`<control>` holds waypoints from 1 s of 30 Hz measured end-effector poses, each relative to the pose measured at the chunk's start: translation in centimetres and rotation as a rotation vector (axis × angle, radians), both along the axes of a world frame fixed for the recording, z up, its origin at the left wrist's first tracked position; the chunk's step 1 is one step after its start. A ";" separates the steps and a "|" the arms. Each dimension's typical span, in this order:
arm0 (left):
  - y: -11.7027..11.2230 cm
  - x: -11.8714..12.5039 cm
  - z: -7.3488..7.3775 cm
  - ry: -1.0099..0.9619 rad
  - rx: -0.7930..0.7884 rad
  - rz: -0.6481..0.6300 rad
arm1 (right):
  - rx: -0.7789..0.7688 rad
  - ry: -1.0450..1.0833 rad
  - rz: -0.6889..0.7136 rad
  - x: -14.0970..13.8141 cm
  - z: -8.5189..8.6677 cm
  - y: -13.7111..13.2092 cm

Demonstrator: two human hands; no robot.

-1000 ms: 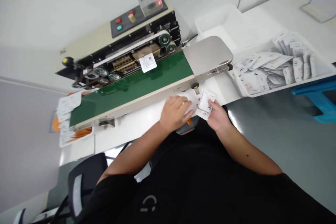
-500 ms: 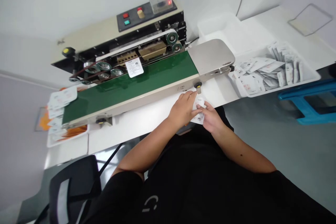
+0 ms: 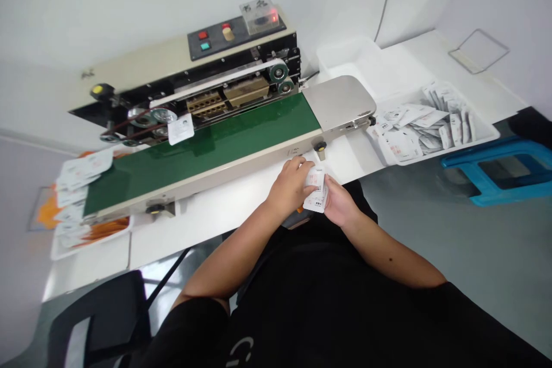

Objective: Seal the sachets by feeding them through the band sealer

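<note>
Between my hands, in front of the sealing machine, is a small white printed sachet (image 3: 315, 200), with what looks like another lying against it. My left hand (image 3: 290, 184) is closed over its left side, thumb across the front. At its right edge, my right hand (image 3: 340, 202) grips with the thumb along the side; its other fingers are mostly hidden behind. A bit of orange shows under my left hand. Another white sachet (image 3: 180, 129) stands in the band sealer (image 3: 233, 80), its lower part over the green conveyor belt (image 3: 241, 138).
Right of the metal end plate (image 3: 340, 102), a white tray (image 3: 452, 152) holds many sachets. White and orange sachets (image 3: 81, 175) pile at the belt's left end, above another tray (image 3: 64, 252). A blue stool (image 3: 495, 175) stands right, a black chair (image 3: 103, 310) lower left.
The sachet in the sealer has travelled left along the belt. My right thumb has moved from the sachet's front to its right edge. The camera view has shifted slightly.
</note>
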State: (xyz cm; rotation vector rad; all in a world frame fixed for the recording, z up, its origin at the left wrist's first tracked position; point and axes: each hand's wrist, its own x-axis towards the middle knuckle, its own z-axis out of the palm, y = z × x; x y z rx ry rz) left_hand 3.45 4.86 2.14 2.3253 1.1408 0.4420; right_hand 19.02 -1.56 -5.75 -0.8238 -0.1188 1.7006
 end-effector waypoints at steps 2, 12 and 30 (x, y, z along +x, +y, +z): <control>0.2 0.0 0.1 -0.045 -0.012 -0.005 | -0.018 -0.016 -0.022 0.1 -0.1 0.1; 1.1 0.9 1.7 -0.181 -0.089 -0.038 | -0.040 -0.018 -0.079 1.3 -0.1 0.6; 11.5 1.6 7.9 -0.032 0.542 0.061 | -0.089 -0.027 -0.020 5.5 -1.0 1.6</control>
